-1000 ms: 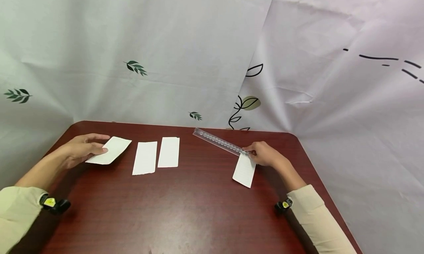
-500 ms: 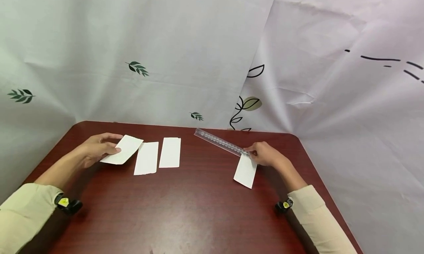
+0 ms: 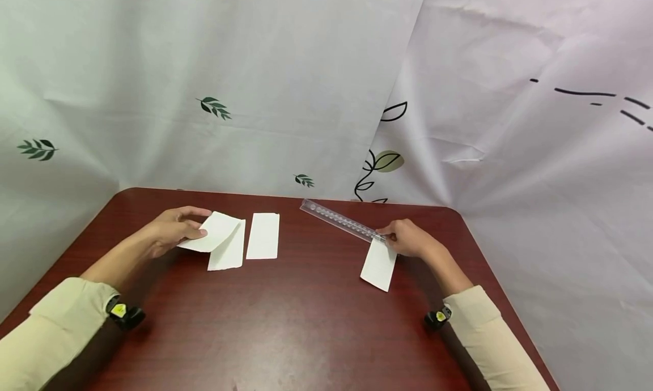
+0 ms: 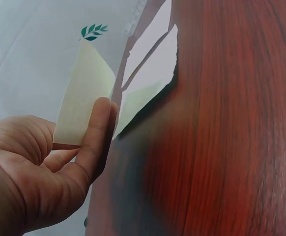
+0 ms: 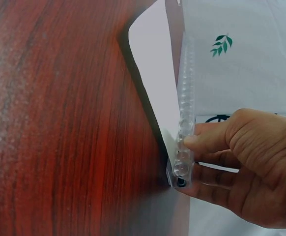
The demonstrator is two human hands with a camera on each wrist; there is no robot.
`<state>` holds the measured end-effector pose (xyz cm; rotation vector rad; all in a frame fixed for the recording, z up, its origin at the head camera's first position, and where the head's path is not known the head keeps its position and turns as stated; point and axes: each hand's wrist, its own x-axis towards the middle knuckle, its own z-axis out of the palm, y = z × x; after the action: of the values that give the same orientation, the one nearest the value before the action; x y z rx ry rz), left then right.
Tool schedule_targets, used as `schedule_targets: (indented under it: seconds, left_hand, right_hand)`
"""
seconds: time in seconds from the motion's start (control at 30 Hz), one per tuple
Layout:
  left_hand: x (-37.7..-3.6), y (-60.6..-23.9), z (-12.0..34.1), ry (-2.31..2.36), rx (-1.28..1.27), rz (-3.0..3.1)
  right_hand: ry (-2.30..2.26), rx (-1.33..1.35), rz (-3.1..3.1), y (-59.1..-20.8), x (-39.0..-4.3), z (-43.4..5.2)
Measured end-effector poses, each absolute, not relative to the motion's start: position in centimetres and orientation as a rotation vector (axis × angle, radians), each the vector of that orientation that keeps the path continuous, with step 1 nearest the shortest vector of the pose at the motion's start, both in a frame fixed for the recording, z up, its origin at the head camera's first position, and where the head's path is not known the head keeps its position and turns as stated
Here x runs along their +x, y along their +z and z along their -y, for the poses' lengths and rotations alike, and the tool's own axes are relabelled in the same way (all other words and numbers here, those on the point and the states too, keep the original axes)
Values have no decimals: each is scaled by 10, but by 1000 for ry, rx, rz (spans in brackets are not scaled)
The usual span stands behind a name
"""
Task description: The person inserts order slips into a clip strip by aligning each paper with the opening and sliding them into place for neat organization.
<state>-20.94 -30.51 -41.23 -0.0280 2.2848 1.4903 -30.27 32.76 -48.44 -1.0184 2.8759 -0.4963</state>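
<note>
Left hand (image 3: 170, 232) pinching a paper slip (image 3: 211, 239) at far left of the bench (image 3: 285, 323), overlapping a second slip (image 3: 230, 254), right hand (image 3: 410, 239) fingers gripping a clear ruler (image 3: 340, 221) and another slip (image 3: 379, 264) at far right

We sit at a dark red wood-grain table (image 3: 306, 323) with rounded corners. Behind it hang creased white sheets (image 3: 255, 68), printed with small green leaf sprigs (image 3: 214, 107) and black outlined leaves.
</note>
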Motion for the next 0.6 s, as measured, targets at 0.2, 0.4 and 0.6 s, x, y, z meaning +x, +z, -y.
schedule_targets:
  seconds: [0.2,0.4,0.6]
  left_hand:
    - [-213,-417,290,1501,-6,-2256]
    - [-217,-417,271,1507,1,-2257]
    - [-221,-417,253,1501,-5,-2260]
  right_hand:
    - [-531,-1002,-2851,-457,-284,-316]
    - [-558,-960,-2844,-458,-285,-316]
    - [-557,-965,-2853,-480,-302,-328]
